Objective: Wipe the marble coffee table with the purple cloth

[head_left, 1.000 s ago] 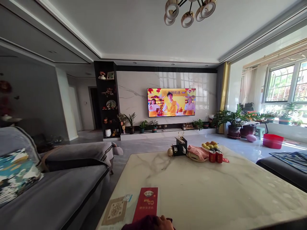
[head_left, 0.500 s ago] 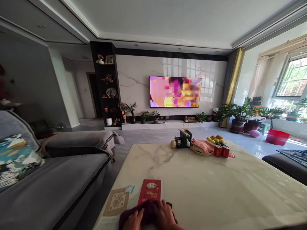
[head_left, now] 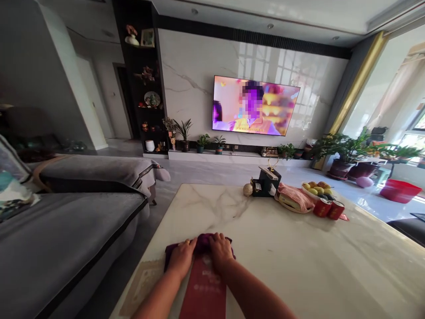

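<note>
Both my hands rest side by side on a dark purple cloth [head_left: 201,244] lying on the marble table [head_left: 282,248]. My left hand [head_left: 181,258] presses the cloth's left part, fingers bent, a ring on one finger. My right hand [head_left: 220,250] presses its right part. A red envelope [head_left: 204,290] lies on the table between my forearms, just behind the cloth on my side. A beige patterned card [head_left: 141,285] sits at the table's near left edge.
At the table's far side stand a black holder [head_left: 265,182], a pink cloth on a tray [head_left: 294,198], a fruit plate [head_left: 318,189] and two red cans [head_left: 328,209]. A grey sofa [head_left: 66,230] runs along the left. The TV [head_left: 255,106] and plants line the far wall.
My view tipped down and forward. Both hands pushed the purple cloth away from me, past the red envelope, which now lies between my forearms.
</note>
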Demonstrator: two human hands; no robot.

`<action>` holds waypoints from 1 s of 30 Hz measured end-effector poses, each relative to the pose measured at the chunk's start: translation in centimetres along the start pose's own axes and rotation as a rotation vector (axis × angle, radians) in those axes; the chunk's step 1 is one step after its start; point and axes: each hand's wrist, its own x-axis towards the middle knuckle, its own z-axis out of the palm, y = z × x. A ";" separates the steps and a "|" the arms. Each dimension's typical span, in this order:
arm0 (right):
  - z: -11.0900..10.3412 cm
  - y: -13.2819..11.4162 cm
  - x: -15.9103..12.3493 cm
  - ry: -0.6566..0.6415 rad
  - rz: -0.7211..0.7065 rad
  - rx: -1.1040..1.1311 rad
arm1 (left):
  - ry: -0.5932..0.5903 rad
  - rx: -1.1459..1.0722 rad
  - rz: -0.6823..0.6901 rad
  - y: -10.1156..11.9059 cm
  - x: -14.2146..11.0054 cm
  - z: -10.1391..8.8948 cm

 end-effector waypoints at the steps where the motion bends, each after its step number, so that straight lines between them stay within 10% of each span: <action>1: 0.0 0.2 1.2 -0.006 0.014 -0.011 | 0.006 -0.006 0.004 -0.4 1.3 0.1; 10: 1.5 1.8 10.8 -0.036 0.072 -0.034 | 0.052 -0.034 -0.039 -2.9 10.9 0.7; 16: 0.8 1.4 11.2 -0.041 0.098 -0.003 | 0.066 -0.040 -0.043 -2.7 11.3 0.3; 22: -1.0 -1.7 4.6 -0.095 0.061 0.021 | 0.000 -0.049 -0.022 -2.2 4.7 -0.8; 30: -3.1 -8.0 -8.6 -0.179 -0.042 0.048 | -0.132 -0.039 -0.069 -2.6 -11.7 -2.3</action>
